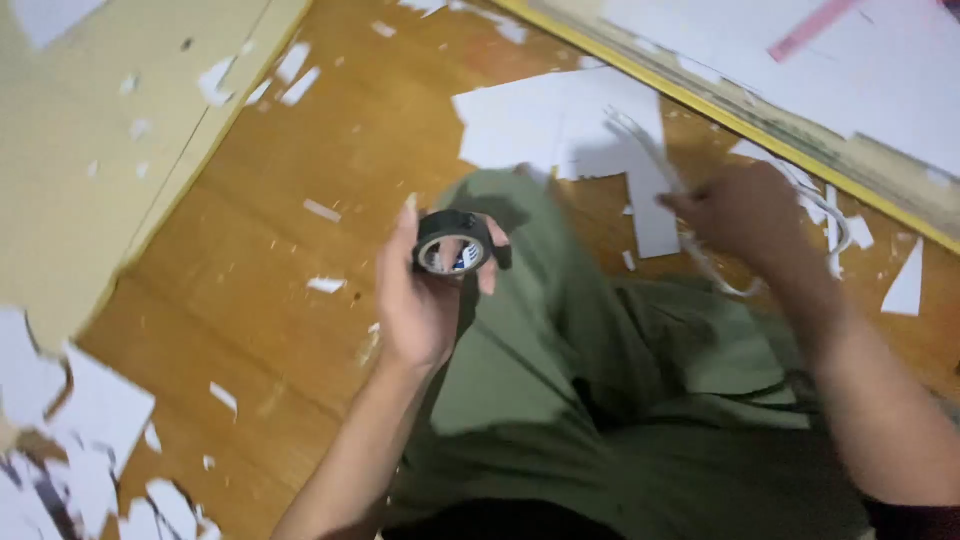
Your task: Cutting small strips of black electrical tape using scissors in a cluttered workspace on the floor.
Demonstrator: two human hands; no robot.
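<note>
My right hand (745,215) is smeared by motion blur, so I can't make out its fingers or how they grip the white strips (700,215). My forearms run off the bottom edge. The paper sheets (70,440) at lower left are blurred and cut off.

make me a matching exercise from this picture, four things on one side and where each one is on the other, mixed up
Things:
1. roll of black tape
2. white strips
3. cardboard sheet
4. green trousers

Places:
A. top left, flat on the wooden floor
B. in the left hand
C. on the person's legs, bottom middle
D. in the right hand

Pairs: 1-B, 2-D, 3-A, 4-C
</note>
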